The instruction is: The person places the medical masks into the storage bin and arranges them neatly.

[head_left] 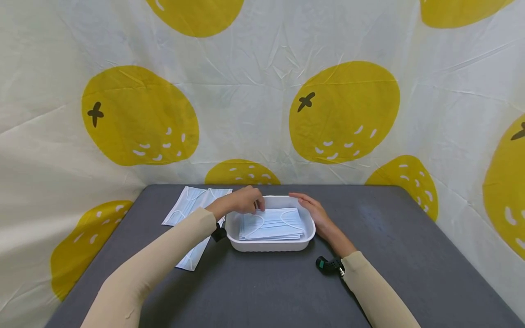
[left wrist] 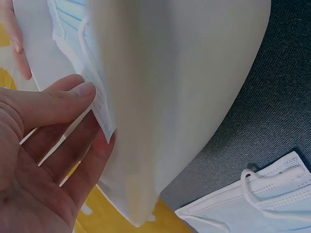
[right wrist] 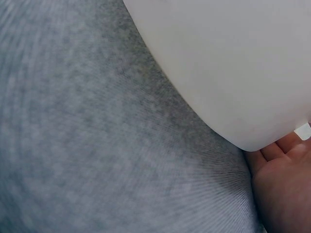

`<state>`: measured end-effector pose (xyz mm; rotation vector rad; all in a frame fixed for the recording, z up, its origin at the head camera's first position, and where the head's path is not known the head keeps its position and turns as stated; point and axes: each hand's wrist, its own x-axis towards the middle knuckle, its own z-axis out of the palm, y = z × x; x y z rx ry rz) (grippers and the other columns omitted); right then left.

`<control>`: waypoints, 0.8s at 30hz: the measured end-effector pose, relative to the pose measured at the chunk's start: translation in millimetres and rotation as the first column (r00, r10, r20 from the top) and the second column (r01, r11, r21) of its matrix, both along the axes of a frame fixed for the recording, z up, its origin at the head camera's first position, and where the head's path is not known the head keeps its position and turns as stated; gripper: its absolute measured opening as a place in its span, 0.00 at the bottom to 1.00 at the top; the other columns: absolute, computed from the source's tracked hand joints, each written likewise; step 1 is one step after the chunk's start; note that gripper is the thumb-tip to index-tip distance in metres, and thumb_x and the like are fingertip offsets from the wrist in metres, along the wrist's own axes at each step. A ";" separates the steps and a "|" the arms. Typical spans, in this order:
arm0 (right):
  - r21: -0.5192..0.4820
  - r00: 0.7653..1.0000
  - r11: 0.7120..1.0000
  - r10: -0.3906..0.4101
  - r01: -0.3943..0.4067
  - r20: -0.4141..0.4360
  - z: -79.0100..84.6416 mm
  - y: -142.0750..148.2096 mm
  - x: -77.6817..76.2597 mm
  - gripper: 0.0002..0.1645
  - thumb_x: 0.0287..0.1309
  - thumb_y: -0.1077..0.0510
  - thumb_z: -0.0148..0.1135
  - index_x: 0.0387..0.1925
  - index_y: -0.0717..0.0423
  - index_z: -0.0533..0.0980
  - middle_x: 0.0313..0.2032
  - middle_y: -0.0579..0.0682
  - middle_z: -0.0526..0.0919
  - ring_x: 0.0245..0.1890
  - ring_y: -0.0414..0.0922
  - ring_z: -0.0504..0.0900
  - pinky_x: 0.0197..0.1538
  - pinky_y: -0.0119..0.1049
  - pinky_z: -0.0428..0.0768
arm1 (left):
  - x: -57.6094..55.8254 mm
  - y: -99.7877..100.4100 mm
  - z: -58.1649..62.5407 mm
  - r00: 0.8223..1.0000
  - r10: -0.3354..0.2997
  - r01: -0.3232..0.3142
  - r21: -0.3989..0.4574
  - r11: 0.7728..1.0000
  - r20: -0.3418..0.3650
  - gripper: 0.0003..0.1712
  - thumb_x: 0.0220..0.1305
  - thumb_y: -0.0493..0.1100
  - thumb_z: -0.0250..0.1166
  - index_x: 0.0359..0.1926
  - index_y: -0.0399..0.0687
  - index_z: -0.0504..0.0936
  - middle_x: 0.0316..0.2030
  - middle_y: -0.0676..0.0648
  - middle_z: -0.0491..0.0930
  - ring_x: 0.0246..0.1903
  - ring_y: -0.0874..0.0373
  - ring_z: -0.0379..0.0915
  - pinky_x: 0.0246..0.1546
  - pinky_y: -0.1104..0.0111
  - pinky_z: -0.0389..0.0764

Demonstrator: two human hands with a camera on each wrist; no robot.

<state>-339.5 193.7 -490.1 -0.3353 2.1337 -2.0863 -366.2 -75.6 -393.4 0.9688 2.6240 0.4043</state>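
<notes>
A white plastic tray [head_left: 268, 246] holds a stack of light blue face masks [head_left: 272, 225] with white ear loops. My left hand [head_left: 246, 199] reaches over the tray's back left rim. In the left wrist view its thumb [left wrist: 73, 99] lies in front of a mask edge [left wrist: 99, 109] with the fingers behind it, pinching near the corner. How many masks it holds is hidden. My right hand [head_left: 316, 214] rests with straight fingers along the tray's right outer side; in the right wrist view its palm [right wrist: 284, 184] lies against the tray wall.
Loose face masks [head_left: 184, 205] lie on the dark grey table [head_left: 262, 287] left of the tray, partly under my left forearm. Behind the table hangs a white curtain [head_left: 246, 118] with yellow fruit prints.
</notes>
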 end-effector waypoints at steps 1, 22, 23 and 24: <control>0.001 1.000 1.000 0.001 -0.001 -0.001 0.3 -0.1 0.3 0.26 0.81 0.54 0.46 0.73 0.57 0.70 0.74 0.57 0.70 0.69 0.48 0.73 0.62 0.28 0.75 | 0.2 -0.2 -0.1 1.000 -0.001 0.001 -0.002 1.000 -0.001 0.15 0.62 0.27 0.68 0.44 0.48 0.92 0.44 0.50 0.89 0.47 0.56 0.83 0.55 0.62 0.85; 0.001 1.000 1.000 -0.002 0.002 -0.006 -0.2 -0.9 4.3 0.26 0.81 0.56 0.44 0.73 0.59 0.69 0.74 0.59 0.69 0.72 0.57 0.70 0.61 0.28 0.75 | 10.4 -13.4 14.6 0.995 -0.084 0.092 0.171 0.981 -0.051 0.12 0.65 0.30 0.65 0.47 0.39 0.89 0.46 0.43 0.90 0.46 0.54 0.87 0.52 0.64 0.87; -0.003 1.000 1.000 -0.002 0.002 -0.005 -0.2 -0.9 4.4 0.26 0.81 0.56 0.44 0.73 0.59 0.69 0.74 0.59 0.69 0.72 0.57 0.70 0.60 0.28 0.76 | 11.8 -15.3 14.2 0.995 -0.079 0.088 0.184 0.979 -0.053 0.11 0.66 0.31 0.65 0.47 0.39 0.89 0.45 0.43 0.90 0.45 0.54 0.87 0.51 0.64 0.87; -0.005 1.000 1.000 -0.001 0.001 -0.005 -0.1 -1.0 4.6 0.26 0.81 0.56 0.44 0.73 0.59 0.69 0.74 0.60 0.69 0.71 0.57 0.70 0.60 0.28 0.76 | 13.2 -17.4 13.8 0.996 -0.070 0.078 0.195 0.978 -0.050 0.10 0.67 0.33 0.66 0.47 0.40 0.88 0.46 0.44 0.90 0.45 0.55 0.87 0.51 0.65 0.87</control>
